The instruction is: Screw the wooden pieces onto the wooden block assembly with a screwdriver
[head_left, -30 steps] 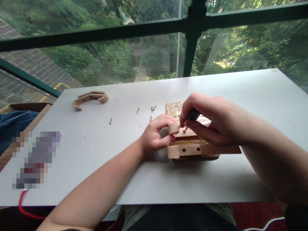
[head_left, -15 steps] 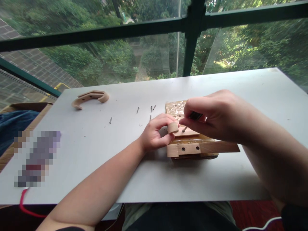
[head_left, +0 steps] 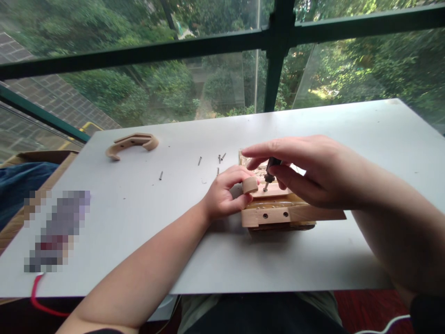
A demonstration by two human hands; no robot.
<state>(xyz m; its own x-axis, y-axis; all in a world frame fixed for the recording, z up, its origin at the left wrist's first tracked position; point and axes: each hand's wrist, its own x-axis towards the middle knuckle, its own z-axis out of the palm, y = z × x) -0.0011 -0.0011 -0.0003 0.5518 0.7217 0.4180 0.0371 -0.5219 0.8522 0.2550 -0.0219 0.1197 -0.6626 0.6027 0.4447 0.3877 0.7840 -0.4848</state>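
My left hand [head_left: 227, 192] is closed around the curled end of a light wooden piece [head_left: 251, 185], pressing it against a block wrapped in clear tape [head_left: 245, 160]. In my right hand [head_left: 302, 169] is a dark-handled screwdriver [head_left: 270, 170], held between thumb and fingers with the index finger stretched out over it. The screwdriver stands nearly upright, its tip at a screw [head_left: 265, 189] in the wooden piece. A second wooden piece [head_left: 306, 213] lies along the block's near side, with two dark screw heads in it. My right hand hides part of the block.
Several loose screws [head_left: 219, 158] lie on the white table [head_left: 181, 241] left of the block. A curved wooden piece [head_left: 134, 140] rests at the back left. A pixelated object [head_left: 57, 232] with a red cord [head_left: 34, 297] is at the left edge. Windows stand behind the table.
My right hand has loosened from a tight grip, its index finger now stretched out to the left, so more of the screwdriver shows. My left hand has stayed in place.
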